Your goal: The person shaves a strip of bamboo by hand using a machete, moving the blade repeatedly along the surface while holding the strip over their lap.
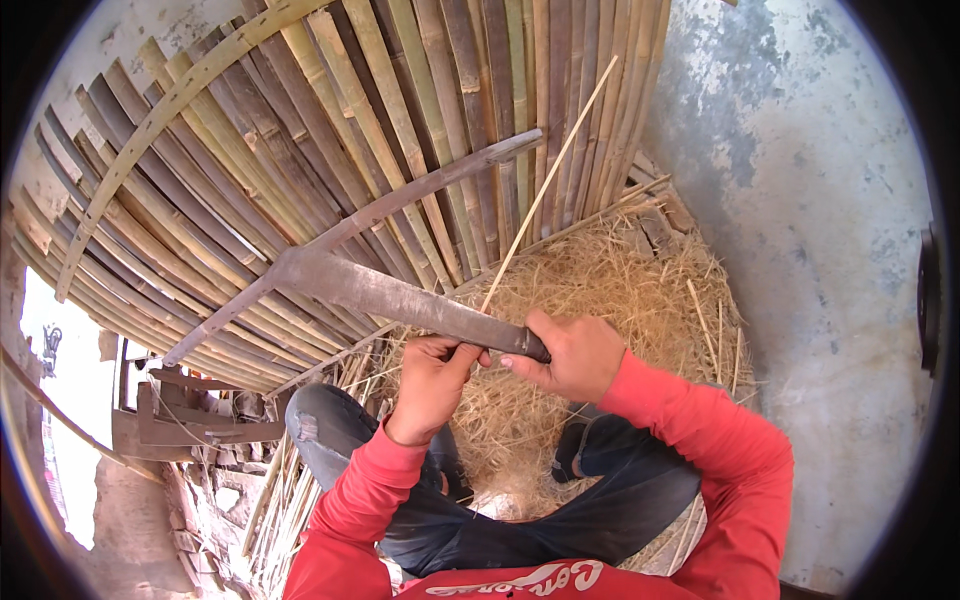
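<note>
A forked wooden branch [390, 297] slants down from the upper left toward my hands, and its thick near end has a dark band round it. Just below that end my left hand [432, 378] is closed in a pinch on a thin bamboo strip [548, 180]. The strip passes behind the branch and rises to the upper right. My right hand [578, 352] is closed against the dark end, thumb below and forefinger above. Whether it grips the wood alone or something small there is hidden.
Upright bamboo slats [440, 120] stand ahead, crossed by a curved holed band [150, 130]. Pale shavings [590, 270] pile on the floor between my bent legs [610, 510]. Thin strips [275, 510] lie at my left. A blue-grey wall [830, 260] rises at the right.
</note>
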`<state>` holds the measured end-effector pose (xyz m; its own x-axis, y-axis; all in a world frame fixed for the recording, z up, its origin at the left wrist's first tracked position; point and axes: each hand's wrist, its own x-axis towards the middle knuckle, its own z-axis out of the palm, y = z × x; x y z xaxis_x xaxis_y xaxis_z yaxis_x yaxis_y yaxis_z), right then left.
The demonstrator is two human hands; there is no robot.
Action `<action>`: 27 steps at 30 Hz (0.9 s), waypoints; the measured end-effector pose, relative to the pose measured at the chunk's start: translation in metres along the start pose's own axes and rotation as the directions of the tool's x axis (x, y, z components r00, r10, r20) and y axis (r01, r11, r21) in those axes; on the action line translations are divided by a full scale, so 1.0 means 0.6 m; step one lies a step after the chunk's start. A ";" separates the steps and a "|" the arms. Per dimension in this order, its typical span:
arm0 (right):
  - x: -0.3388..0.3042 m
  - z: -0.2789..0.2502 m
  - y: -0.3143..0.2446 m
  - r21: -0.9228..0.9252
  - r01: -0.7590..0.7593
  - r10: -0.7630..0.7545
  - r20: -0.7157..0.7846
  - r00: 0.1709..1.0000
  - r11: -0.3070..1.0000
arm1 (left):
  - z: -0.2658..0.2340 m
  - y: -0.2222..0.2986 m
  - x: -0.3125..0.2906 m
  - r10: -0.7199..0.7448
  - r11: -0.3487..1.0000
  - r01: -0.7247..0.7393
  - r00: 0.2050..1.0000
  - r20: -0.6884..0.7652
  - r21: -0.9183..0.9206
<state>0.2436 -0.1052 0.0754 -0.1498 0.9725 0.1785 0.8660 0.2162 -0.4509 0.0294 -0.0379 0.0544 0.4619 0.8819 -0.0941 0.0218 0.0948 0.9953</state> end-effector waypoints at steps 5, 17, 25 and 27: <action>0.039 -0.037 0.059 -0.060 -0.180 0.167 -0.178 0.970 0.982 | -0.013 0.012 -0.040 -0.031 0.999 0.029 0.995 -0.091 -0.014; 0.020 -0.050 0.018 0.264 -0.116 0.170 -0.191 0.967 0.957 | -0.032 0.022 -0.043 -0.149 0.965 0.159 0.987 0.063 -0.207; 0.009 -0.026 -0.004 0.178 0.010 0.005 -0.082 0.997 0.984 | -0.029 0.031 -0.032 -0.132 0.965 0.144 0.989 0.067 -0.217; 0.006 -0.021 -0.006 0.072 0.065 -0.067 0.021 0.998 0.995 | -0.032 0.018 -0.032 -0.119 0.970 0.131 0.991 0.067 -0.204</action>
<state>0.2458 -0.1033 0.0886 -0.2169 0.9575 0.1901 0.8178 0.2846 -0.5002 0.0039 -0.0450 0.0665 0.5147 0.8311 -0.2104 -0.0992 0.3015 0.9483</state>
